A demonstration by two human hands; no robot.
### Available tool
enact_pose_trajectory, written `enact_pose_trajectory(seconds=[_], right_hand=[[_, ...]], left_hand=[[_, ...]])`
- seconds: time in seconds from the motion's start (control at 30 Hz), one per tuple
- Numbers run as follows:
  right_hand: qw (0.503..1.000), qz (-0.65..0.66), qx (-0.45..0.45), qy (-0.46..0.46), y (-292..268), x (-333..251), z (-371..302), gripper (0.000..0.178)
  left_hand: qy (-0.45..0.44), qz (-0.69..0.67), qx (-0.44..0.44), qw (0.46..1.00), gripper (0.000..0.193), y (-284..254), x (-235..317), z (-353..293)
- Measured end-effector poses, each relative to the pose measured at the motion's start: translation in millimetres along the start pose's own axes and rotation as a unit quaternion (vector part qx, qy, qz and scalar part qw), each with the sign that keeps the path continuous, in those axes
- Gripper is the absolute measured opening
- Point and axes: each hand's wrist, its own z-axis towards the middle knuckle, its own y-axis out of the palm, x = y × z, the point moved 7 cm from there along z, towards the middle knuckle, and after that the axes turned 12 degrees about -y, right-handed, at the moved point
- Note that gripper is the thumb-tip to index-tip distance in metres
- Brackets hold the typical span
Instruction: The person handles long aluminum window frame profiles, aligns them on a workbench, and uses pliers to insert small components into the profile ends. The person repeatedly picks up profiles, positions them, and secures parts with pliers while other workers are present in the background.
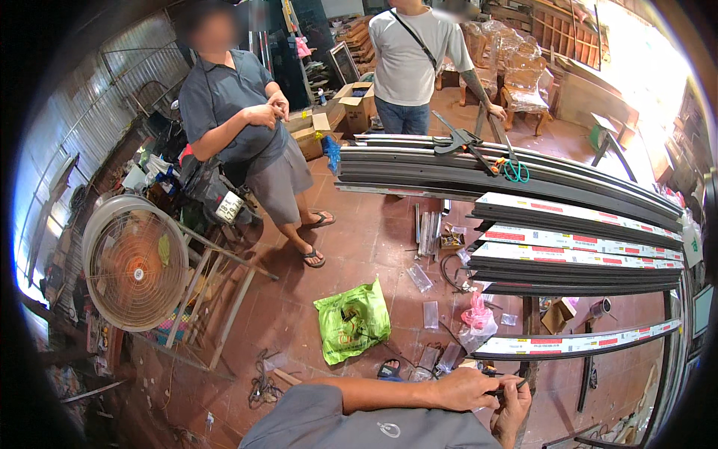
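Observation:
Close in front of my body, at the lower edge, my left hand (467,389) and my right hand (514,408) meet with their fingers bent together. Between them they pinch a small dark strip-like piece (511,386), partly hidden by the fingers, so its kind is unclear. Just beyond lies the nearest black metal profile (576,345), with a white and red label strip along its top. A pink and clear plastic bag (479,320) is close to this profile's left end.
Stacked black profiles (508,173) carry a black clamp (458,141) and green-handled scissors (516,170). A green bag (352,320) lies on the tiled floor. At left stands a large fan (136,262). One person (243,120) stands beyond it, another person (415,60) behind the profiles.

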Motion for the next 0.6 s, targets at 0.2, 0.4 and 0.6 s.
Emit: enact_pose_trajectory(seconds=[0.2,0.4,0.6], right_hand=[[0.991,0.110,0.074,0.032,-10.0,9.3,-3.4,0.021],[0.958,0.230,0.130,0.117,-8.5,28.1,-4.5,0.022],[0.979,0.107,0.002,0.176,-4.8,52.2,-7.3,0.023]], left_hand=[[-0.026,-0.085,-0.067,0.994,0.031,25.6,-35.5,-2.7],[-0.024,-0.065,0.049,0.996,0.028,0.4,-24.3,-3.9],[-0.004,-0.034,0.110,0.993,0.027,0.5,-17.3,0.0]])
